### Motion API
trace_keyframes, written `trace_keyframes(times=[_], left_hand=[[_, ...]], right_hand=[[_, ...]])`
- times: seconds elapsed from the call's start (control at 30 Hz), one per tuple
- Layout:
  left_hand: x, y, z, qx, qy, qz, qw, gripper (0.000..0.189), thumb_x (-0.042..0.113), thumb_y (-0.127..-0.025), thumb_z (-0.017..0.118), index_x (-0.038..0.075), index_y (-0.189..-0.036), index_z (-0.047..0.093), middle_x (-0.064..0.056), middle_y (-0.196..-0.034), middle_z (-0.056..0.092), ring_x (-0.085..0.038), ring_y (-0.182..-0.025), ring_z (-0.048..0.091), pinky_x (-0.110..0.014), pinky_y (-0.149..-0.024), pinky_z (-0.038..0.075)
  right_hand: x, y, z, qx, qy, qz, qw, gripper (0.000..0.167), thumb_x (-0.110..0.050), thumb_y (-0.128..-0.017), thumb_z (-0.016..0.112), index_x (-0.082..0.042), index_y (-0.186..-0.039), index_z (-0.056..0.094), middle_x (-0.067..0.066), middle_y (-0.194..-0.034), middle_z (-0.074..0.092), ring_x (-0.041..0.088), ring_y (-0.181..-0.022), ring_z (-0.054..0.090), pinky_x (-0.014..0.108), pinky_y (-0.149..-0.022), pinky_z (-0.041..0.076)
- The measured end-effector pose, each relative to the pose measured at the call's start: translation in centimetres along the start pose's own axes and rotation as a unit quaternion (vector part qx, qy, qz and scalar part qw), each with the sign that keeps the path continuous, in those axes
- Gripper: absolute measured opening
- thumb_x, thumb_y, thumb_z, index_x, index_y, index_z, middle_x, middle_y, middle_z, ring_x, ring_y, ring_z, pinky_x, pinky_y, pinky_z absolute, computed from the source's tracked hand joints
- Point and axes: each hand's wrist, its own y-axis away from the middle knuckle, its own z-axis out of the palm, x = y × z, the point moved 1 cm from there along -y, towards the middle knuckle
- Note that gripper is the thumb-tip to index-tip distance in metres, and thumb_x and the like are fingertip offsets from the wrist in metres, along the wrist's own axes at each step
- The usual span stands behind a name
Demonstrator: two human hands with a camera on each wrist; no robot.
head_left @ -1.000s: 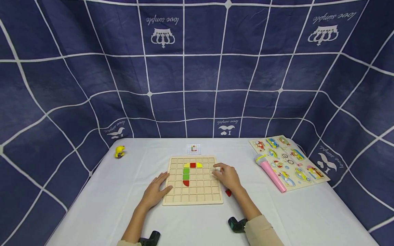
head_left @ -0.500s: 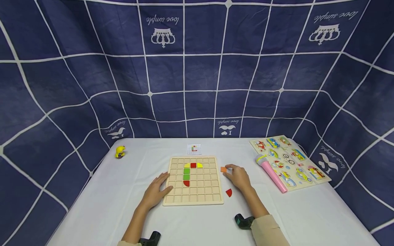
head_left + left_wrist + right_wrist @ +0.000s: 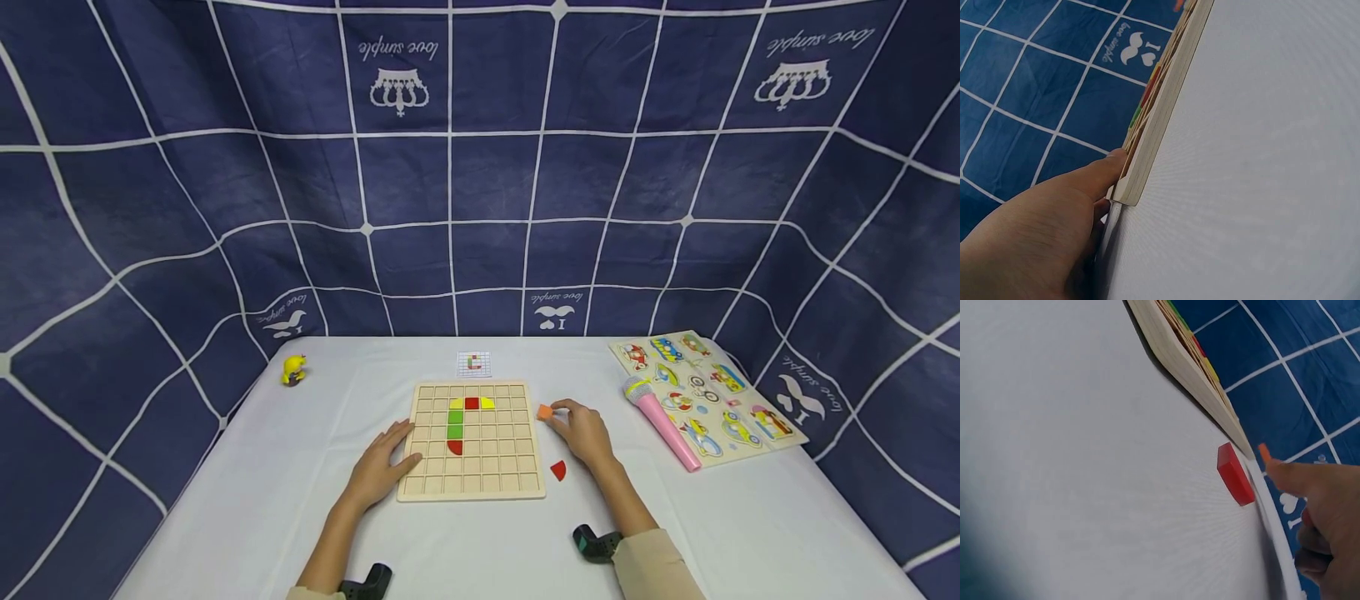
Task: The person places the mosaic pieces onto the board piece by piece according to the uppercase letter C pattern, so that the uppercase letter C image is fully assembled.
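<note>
A wooden grid board [image 3: 480, 475] lies in the middle of the table. In its squares sit two green square blocks [image 3: 455, 423], a red square block [image 3: 472, 403], two yellow rounded pieces [image 3: 487, 403] and a red quarter-circle piece [image 3: 455, 447]. My left hand [image 3: 375, 471] rests along the board's left edge, fingers extended and thumb over the rim. To the right of the board, my right hand [image 3: 581, 429] pinches a small orange square block [image 3: 544, 412] between thumb and fingertips, tilted. Nearer me lies another red quarter-circle piece [image 3: 558, 471], also seen as a red block [image 3: 1235, 475] in the right wrist view.
Behind the board is a small pattern card [image 3: 474, 364]. A yellow toy figure [image 3: 293, 370] stands at the left. On the right, a pink toy microphone [image 3: 663, 425] leans over a picture puzzle board [image 3: 720, 396]. Blue curtains [image 3: 480, 183] enclose the table [image 3: 262, 500].
My right hand has moved right from the board's right edge to the orange block, now pinched and tilted. The red piece beside it has come into full view. My left hand stays put.
</note>
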Motion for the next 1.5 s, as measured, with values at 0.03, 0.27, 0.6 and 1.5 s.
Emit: trace_keyframes(times=[0.03, 0.27, 0.6, 1.5], left_hand=[[0.0, 0.0, 0.0, 0.000, -0.001, 0.000, 1.0000, 0.062, 0.034, -0.085, 0.066, 0.007, -0.137, 0.044, -0.009, -0.144, 0.037, -0.027, -0.136, 0.025, -0.044, -0.112, 0.016], [-0.1, 0.1, 0.0, 0.002, -0.003, 0.000, 1.0000, 0.063, 0.037, -0.085, 0.065, 0.007, -0.137, 0.044, -0.008, -0.144, 0.037, -0.027, -0.136, 0.024, -0.046, -0.111, 0.016], [-0.2, 0.0, 0.0, 0.000, 0.000, 0.000, 1.0000, 0.063, 0.036, -0.085, 0.065, 0.008, -0.137, 0.044, -0.008, -0.144, 0.037, -0.027, -0.136, 0.024, -0.045, -0.111, 0.016], [0.1, -0.1, 0.0, 0.000, 0.003, -0.001, 1.0000, 0.061, 0.034, -0.085, 0.066, 0.008, -0.136, 0.045, -0.009, -0.144, 0.037, -0.027, -0.136, 0.024, -0.044, -0.111, 0.016]], right_hand=[[-0.2, 0.0, -0.1, 0.005, -0.005, -0.007, 0.9999, 0.026, -0.025, -0.081, 0.073, -0.009, -0.100, 0.069, -0.005, -0.049, 0.032, 0.009, -0.045, 0.026, 0.023, -0.039, 0.022], [-3.1, 0.6, 0.1, 0.002, -0.038, -0.051, 0.9980, 0.027, -0.028, -0.081, 0.072, -0.011, -0.103, 0.069, -0.009, -0.048, 0.028, 0.006, -0.043, 0.023, 0.020, -0.037, 0.019], [-6.8, 2.0, 2.7, -0.064, -0.047, -0.088, 0.9930, 0.024, -0.024, -0.083, 0.070, -0.014, -0.104, 0.068, -0.010, -0.046, 0.031, 0.002, -0.040, 0.023, 0.018, -0.035, 0.021], [-8.3, 2.6, 5.4, -0.100, -0.013, -0.127, 0.9868, 0.026, -0.034, -0.080, 0.072, -0.018, -0.101, 0.070, -0.014, -0.055, 0.050, 0.005, -0.055, 0.042, 0.022, -0.054, 0.041]])
